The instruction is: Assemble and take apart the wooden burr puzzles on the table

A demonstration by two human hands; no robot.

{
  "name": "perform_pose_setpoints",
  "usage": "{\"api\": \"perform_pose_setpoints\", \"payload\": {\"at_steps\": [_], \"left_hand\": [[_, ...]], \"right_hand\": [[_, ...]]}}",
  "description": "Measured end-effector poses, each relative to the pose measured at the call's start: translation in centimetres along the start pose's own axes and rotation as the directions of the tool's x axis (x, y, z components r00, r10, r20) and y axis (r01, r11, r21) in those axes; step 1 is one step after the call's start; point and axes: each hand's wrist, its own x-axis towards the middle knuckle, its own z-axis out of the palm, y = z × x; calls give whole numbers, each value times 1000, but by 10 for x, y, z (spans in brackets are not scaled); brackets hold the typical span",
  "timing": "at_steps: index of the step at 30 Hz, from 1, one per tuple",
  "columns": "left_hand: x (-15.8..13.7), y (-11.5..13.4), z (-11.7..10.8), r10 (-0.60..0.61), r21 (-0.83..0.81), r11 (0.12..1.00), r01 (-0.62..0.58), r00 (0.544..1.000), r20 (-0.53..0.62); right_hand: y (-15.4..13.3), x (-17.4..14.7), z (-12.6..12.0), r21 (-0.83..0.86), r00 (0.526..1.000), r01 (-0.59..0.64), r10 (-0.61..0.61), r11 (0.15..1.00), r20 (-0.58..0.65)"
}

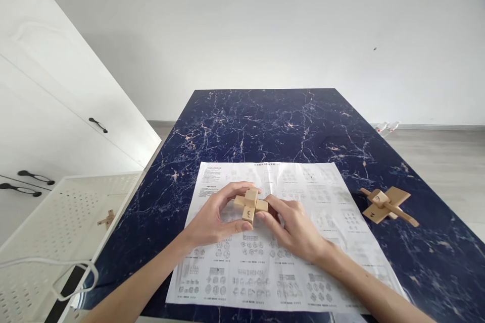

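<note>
A wooden interlocking puzzle [250, 204] with crossing blocks is held over the printed sheet; a dark numeral like a 3 shows on its front block. My left hand [214, 217] grips it from the left, thumb at the front block and fingers behind. From the right, my right hand [297, 222] pinches the block that sticks out on that side. Some of the right fingertips are hidden. Beneath both hands lies the white instruction sheet [318, 282], covered with small printed diagrams.
A second wooden puzzle [386, 204] of crossed flat pieces sits on the dark blue marbled table [265, 126] at right. Left of the table, a white perforated surface [49, 222] bears a small wooden piece [106, 219] and a white cable [56, 262]. White cabinets [56, 86] stand behind it.
</note>
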Motion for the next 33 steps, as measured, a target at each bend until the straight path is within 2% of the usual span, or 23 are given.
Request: {"api": "perform_pose_setpoints", "payload": {"at_steps": [7, 12, 15, 18, 27, 33], "left_hand": [[-1, -5, -3, -5, 39, 999, 9, 995, -96], [-1, -8, -2, 77, 29, 997, -74, 988, -131], [0, -8, 0, 129, -3, 992, -130, 985, -118], [0, -4, 2, 126, -9, 992, -128, 988, -93], [0, 2, 6, 125, 33, 992, -122, 985, -118], [0, -2, 4, 64, 12, 998, -64, 994, -85]], "right_hand": [[0, 2, 2, 21, 992, -56, 53, 998, 110], [-4, 3, 4, 24, 988, -52, 48, 998, 144], [-7, 3, 7, 39, 986, -31, 24, 999, 166], [-7, 2, 10, 68, 983, -29, 16, 997, 183], [1, 0, 15, 63, 996, -14, 8, 998, 84], [-2, 1, 11, 101, 987, -45, 28, 994, 160]]}}
